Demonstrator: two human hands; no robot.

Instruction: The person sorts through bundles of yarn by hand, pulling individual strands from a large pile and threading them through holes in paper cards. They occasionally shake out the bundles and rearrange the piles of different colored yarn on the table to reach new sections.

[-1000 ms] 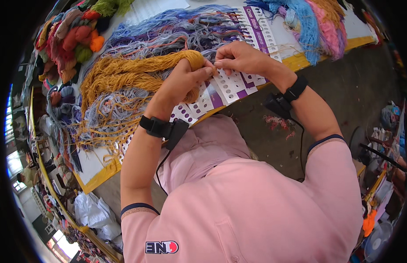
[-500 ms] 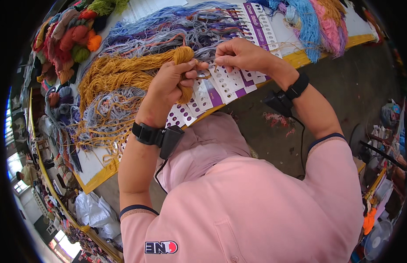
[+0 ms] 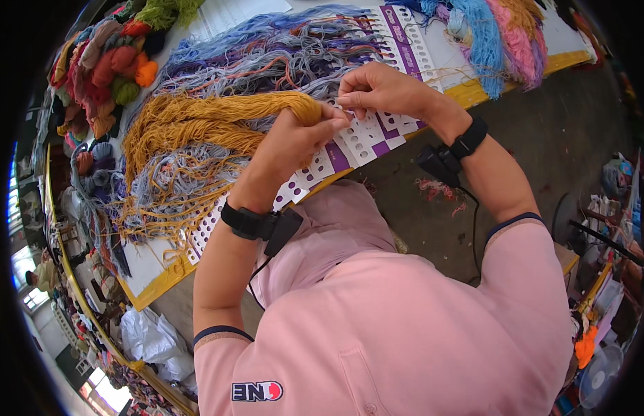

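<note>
A thick skein of mustard-yellow thread (image 3: 218,105) stretches from the left into my left hand (image 3: 302,137), whose fingers are closed around its looped end. Thumb and index fingertip of that hand point right, toward my other hand. My right hand (image 3: 379,89) is closed in a pinch just beside them, and what lies between its fingertips is too small to make out. Under both hands lie white and purple punched cards (image 3: 360,143) along the table's near edge. Grey-blue and violet threads (image 3: 266,59) run leftward from the cards' holes.
Tangled grey threads (image 3: 186,170) lie below the mustard skein. Red, orange and green yarn bundles (image 3: 114,62) are heaped at the far left. Blue and pink skeins (image 3: 485,41) hang over the table's yellow-taped edge (image 3: 554,64) at right. Black devices with cables are strapped to my wrists.
My left hand has turned and moved slightly right, toward my right hand. The mustard loop that stood up around its fingers now lies along the hand. My right hand has barely moved.
</note>
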